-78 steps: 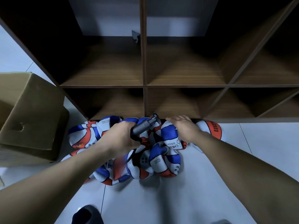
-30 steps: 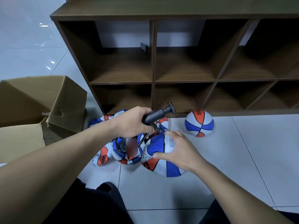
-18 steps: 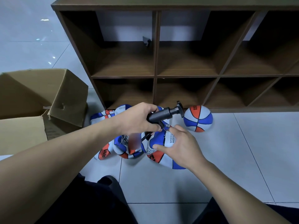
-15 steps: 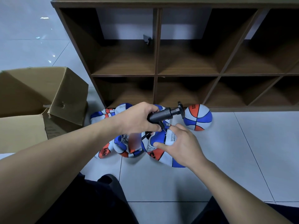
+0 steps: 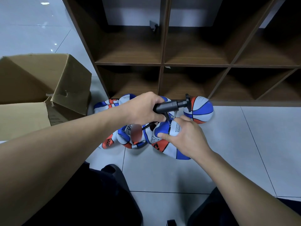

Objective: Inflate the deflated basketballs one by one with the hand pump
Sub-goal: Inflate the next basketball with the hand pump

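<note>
Two hands at work: left hand (image 5: 143, 110) clenched round hand pump (image 5: 171, 106), above the limp pile; right hand (image 5: 184, 136) gripping deflated basketball (image 5: 164, 137) on floor. Needle-seating step, probably; next needs valve lined up. Inflated ball (image 5: 201, 110) beyond, right.

Tiled floor, cubby shelf and an open carton

A pale grey tiled floor (image 5: 187, 173) with dark grout lines fills the near ground and carries bright glints of light at the far left. A dark brown wooden shelf unit (image 5: 162, 62) stands at the far side, split into open cubbies with lighter wood-grain boards; a pale wall (image 5: 130, 8) shows through its open back. An open cardboard box (image 5: 40, 82) sits on the floor at left, flaps raised.
</note>
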`<act>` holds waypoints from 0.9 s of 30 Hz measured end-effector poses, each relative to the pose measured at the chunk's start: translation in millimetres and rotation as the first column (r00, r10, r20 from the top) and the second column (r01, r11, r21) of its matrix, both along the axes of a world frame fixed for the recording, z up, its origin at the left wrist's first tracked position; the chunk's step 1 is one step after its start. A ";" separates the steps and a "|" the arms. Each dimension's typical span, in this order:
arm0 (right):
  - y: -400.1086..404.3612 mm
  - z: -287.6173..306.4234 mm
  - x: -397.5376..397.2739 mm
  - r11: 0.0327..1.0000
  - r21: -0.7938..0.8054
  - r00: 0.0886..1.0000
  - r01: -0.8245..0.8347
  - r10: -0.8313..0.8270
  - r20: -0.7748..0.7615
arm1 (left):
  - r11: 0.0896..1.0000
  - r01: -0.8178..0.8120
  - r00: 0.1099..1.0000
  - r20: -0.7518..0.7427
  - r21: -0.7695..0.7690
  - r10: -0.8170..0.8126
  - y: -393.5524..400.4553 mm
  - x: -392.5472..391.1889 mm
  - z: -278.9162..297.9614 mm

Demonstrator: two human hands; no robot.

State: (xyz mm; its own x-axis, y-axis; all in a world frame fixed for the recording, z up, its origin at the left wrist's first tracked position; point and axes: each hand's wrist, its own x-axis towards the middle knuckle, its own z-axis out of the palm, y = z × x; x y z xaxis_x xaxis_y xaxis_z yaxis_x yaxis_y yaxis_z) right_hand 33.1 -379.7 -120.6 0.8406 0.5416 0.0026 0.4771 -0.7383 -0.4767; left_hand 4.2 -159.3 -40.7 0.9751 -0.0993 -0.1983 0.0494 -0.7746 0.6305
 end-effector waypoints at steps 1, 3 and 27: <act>-0.2 -0.4 0.5 1.000 -0.004 1.000 0.000 0.000 0.003 | 1.000 -0.001 1.000 -0.001 0.002 0.001 -0.1 0.2 -0.3; -0.1 -0.9 0.2 1.000 -0.019 1.000 -0.007 0.007 0.007 | 1.000 0.010 1.000 -0.006 0.021 -0.010 -1.4 0.1 -0.6; -3.3 -3.7 -11.9 0.993 0.110 0.941 0.048 -0.008 -0.338 | 0.948 0.262 0.965 -0.061 0.179 -0.256 -19.2 -15.1 -15.1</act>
